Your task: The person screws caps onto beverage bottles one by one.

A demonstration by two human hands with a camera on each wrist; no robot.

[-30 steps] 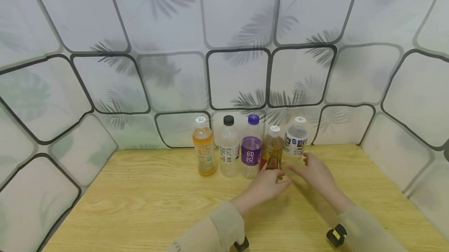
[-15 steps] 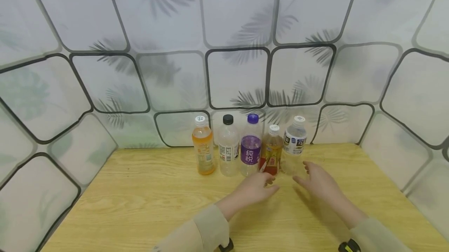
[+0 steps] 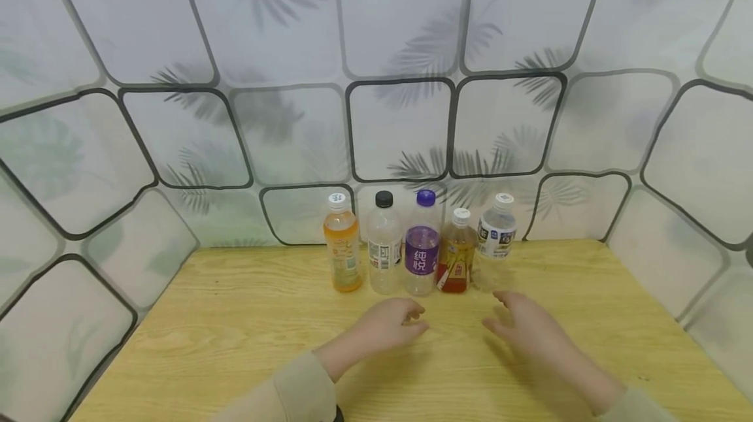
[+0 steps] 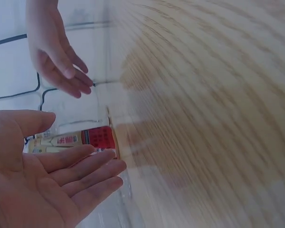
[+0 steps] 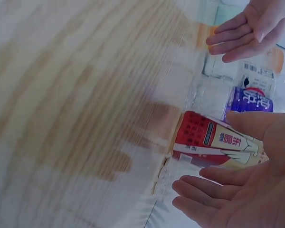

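Several plastic bottles stand upright in a row near the back of the table. From the left come an orange-topped bottle with a white cap (image 3: 343,245), a clear bottle with a black cap (image 3: 384,245), a purple-labelled bottle (image 3: 421,249), a shorter red-and-yellow-labelled bottle (image 3: 456,255) and a clear bottle with a white cap (image 3: 495,242). My left hand (image 3: 379,327) is in front of the row, its fingers relaxed and holding nothing. Apart from it, my right hand (image 3: 532,330) is in front of the rightmost bottle, with loose fingers and nothing held. Both wrist views show open palms.
The wooden table (image 3: 235,343) has a glossy light top. Behind it and at both sides hangs a patterned cloth wall (image 3: 400,128) with dark outlined squares and leaf prints; it meets the table just behind the bottles.
Both hands have drawn back from the bottles toward the person, the left also moving left. They have moved farther apart. The bottles look unmoved.
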